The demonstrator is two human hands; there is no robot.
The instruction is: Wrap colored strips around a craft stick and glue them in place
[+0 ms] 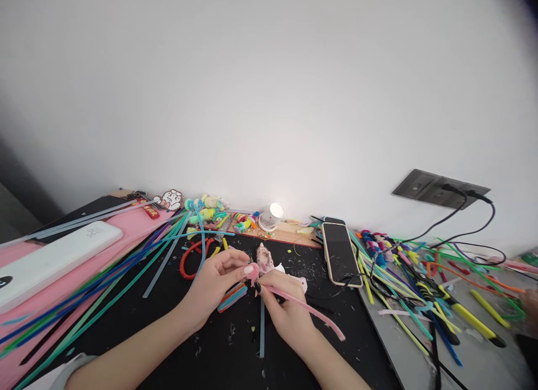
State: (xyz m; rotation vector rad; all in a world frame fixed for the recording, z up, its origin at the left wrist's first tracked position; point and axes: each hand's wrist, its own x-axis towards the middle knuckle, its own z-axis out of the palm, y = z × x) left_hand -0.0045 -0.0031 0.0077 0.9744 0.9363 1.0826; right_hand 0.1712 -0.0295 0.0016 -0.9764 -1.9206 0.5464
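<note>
Between my two hands is a pink pipe cleaner point(313, 310), curled into a small coil at one end. My left hand point(225, 275) is closed, pinching the coiled end between thumb and fingers. The fingers of my right hand point(288, 303) are also closed on the pipe cleaner beside the coil, and its long tail runs out to the lower right across that hand. Just behind my fingers lies a pinkish-white fuzzy piece point(264, 258). Under my left hand rest short blue and orange pipe cleaner pieces point(233, 298). A grey-blue strip point(262, 331) lies below.
Red-handled scissors point(185, 265) lie left of my hands. A white cup point(272, 217) stands by the wall, with a phone point(341, 252) to its right. Pipe cleaners point(138, 278) spread on the left. Yellow-black pliers point(471, 317) lie right, near another person's hand point(530, 303).
</note>
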